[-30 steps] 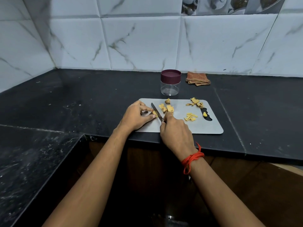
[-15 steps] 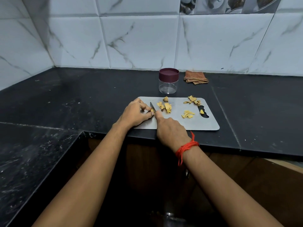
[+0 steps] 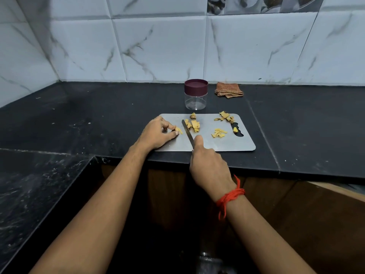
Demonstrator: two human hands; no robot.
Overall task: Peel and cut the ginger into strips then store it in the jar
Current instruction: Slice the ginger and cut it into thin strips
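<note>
Since the earlier frame the knife [image 3: 187, 133] has shifted right, off the ginger piece [image 3: 178, 129]. Left hand [image 3: 156, 135]: fingers curled, thumb and forefinger pinching the piece on the board [image 3: 233, 144], frame centre. Right hand [image 3: 209, 167]: wrapped round the knife handle, forefinger along the blade. Slices [image 3: 194, 125] lie just right of the blade, strips [image 3: 219, 133] further right. The jar [image 3: 196, 94], lidded, stands above the board.

surface: black counter [image 3: 98, 119] | on it: grey cutting board [image 3: 227, 143] near front edge | lidded clear jar [image 3: 196, 94] just behind board | folded checked cloth [image 3: 228, 89] by wall
</note>
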